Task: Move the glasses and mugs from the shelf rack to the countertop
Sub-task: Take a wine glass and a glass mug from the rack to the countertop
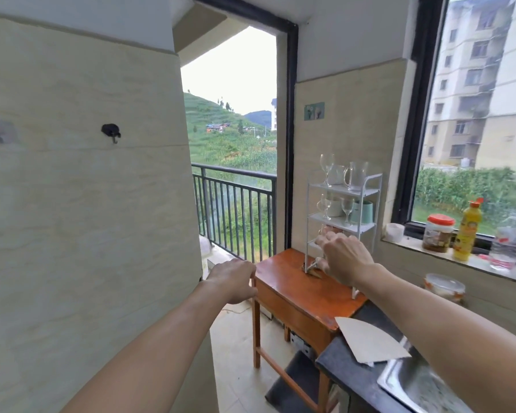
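Observation:
A white three-tier shelf rack (367, 192) stands on a small wooden table (283, 275). Its top tier holds a wine glass (326, 168) and a clear glass mug (355, 175). On the middle tier stand two wine glasses (347, 208), a white mug (334, 207) and a pale green mug (362, 212). My right hand (344, 259) reaches in front of the bottom tier, fingers spread, and hides what stands there. Over the table's left corner my left hand (236, 281) hovers, fingers loosely curled, holding nothing. The dark countertop (352, 368) runs along the lower right.
A steel sink (414, 386) is set in the countertop, with a sheet of cardboard (370, 341) lying beside it. On the window sill (429, 248) stand a red-lidded jar (438, 234), a yellow bottle (468, 231) and a white cup (395, 232). A balcony railing (236, 210) lies beyond the doorway.

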